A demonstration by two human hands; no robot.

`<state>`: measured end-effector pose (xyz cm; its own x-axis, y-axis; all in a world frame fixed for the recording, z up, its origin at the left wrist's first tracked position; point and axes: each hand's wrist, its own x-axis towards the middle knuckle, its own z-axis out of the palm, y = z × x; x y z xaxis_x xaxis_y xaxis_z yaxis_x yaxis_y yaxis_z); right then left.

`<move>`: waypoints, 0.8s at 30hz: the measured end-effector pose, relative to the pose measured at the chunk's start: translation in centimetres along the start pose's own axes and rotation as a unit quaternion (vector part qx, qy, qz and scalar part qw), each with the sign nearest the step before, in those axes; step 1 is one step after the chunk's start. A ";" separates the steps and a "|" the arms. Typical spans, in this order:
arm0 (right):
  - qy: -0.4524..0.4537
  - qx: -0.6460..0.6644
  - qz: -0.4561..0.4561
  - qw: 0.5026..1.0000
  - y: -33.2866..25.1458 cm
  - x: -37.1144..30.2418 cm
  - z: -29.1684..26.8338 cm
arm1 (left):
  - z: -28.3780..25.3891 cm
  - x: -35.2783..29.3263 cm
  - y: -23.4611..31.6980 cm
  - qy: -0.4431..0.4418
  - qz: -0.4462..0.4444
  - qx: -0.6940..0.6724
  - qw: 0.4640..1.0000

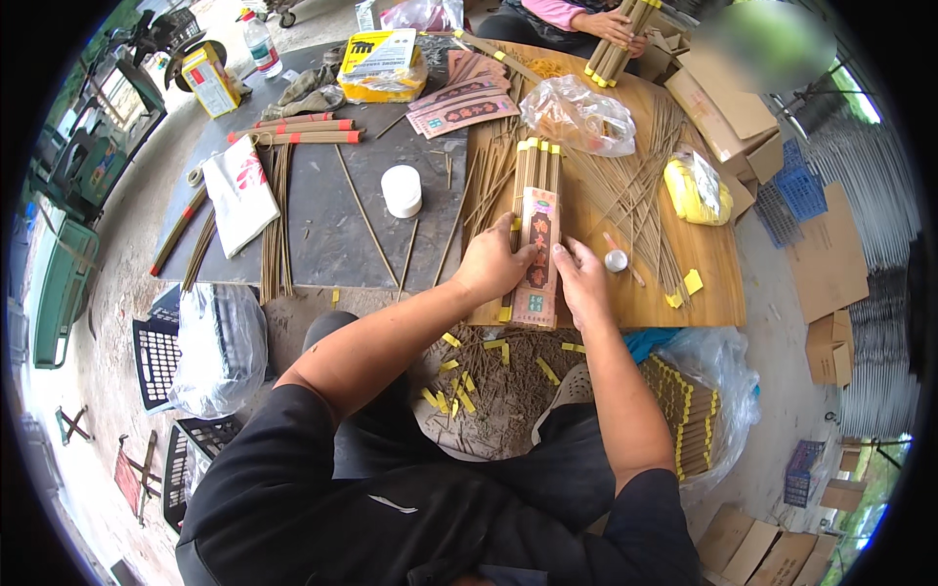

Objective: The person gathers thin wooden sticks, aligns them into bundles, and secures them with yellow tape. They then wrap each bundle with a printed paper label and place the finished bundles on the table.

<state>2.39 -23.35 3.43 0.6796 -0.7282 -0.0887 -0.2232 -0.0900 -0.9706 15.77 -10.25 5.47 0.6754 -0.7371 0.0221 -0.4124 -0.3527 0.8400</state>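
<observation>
Both L hand [496, 259] + R hand [584, 280] half-curled, gripping stick bundle [538, 220], underside hidden; co-worker [554, 13] cut off; wood tbl [716, 278], concrete flr [117, 381].

One fisheye view, worn on the head, looks steeply down and forward from above and behind the left hand [496, 259] and right hand [583, 278], close to them, its wide field taking in the worktop [718, 298] around them and the floor [122, 322] to either side.
</observation>
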 end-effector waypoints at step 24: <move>-0.099 0.227 0.009 0.969 -5.8 -1.9 1.8 | -5.6 -3.6 2.1 0.024 -0.020 -0.239 0.970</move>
<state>3.68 -20.19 8.78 0.8098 -0.5776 -0.1033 0.0638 0.2616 -0.9631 15.91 -5.09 10.22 0.7173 -0.6967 -0.0007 -0.0617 -0.0646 0.9960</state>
